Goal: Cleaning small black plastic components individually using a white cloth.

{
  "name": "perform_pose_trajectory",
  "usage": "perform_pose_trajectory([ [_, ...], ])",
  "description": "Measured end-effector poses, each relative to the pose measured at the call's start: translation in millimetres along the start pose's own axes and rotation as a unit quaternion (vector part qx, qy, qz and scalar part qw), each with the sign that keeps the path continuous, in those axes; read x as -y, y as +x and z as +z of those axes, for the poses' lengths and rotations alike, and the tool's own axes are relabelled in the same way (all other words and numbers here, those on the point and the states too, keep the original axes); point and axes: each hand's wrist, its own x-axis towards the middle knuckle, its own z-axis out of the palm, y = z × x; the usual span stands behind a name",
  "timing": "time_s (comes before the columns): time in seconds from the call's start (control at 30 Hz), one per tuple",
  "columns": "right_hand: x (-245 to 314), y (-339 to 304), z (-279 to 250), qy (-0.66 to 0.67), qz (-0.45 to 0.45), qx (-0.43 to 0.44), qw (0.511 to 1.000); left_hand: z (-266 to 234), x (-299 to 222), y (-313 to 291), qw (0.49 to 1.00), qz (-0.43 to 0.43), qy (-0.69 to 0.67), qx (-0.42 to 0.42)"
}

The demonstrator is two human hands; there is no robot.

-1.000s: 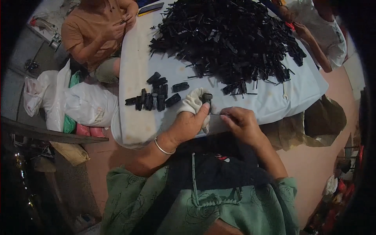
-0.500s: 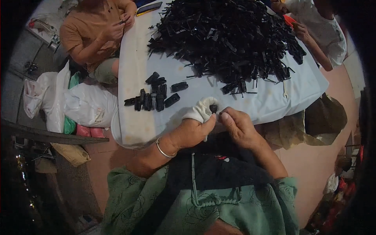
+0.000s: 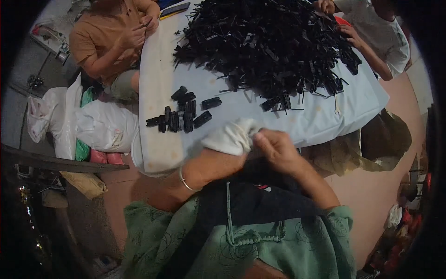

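Observation:
My left hand (image 3: 231,136), in a white fabric glove, is closed at the table's near edge with its back turned up. Half a second ago a small black plastic part showed in its grip; the glove now hides most of it. My right hand (image 3: 277,149) meets it from the right, thumb and fingers pinched together against the glove's fingertips. What the right fingers pinch is too small and dark to make out. Left of my hands, several finished-looking black plastic pieces (image 3: 187,115) lie in a cluster on the white-covered table (image 3: 160,151).
A big heap of black plastic parts (image 3: 265,46) covers the far table. A wrench (image 3: 337,107) lies at its right side. One person (image 3: 104,42) sits far left, another (image 3: 378,37) far right. White bags (image 3: 104,125) stand left of the table; a phone (image 3: 174,10) lies at the far edge.
My left hand has rolled over, its gloved back now up and hiding the black part. My right hand has shifted slightly left and down. The far-right person's hand has moved left.

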Motion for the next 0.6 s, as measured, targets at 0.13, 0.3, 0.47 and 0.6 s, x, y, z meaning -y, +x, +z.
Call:
perform_pose_trajectory([
  [0.13, -4.9, 10.6, -55.5, -0.300, 0.094, -0.176, 0.933, -41.7, 30.2, 11.6, 0.968, -0.068, 0.241, -0.015],
  [0.3, -31.3, -1.6, -66.7, -0.396, -0.015, -0.130, 0.909, -47.7, 18.7, 15.0, 0.927, -0.089, 0.354, -0.091],
  [0.47, 0.0, -19.2, -35.4, -0.149, 0.008, -0.153, 0.977, 12.2, 14.7, 2.8, 0.989, 0.022, 0.019, -0.143],
  [0.6, -6.8, -22.1, -16.2, -0.021, -0.023, -0.123, 0.992, 25.9, 3.8, 10.2, 0.588, -0.262, -0.765, 0.004],
])
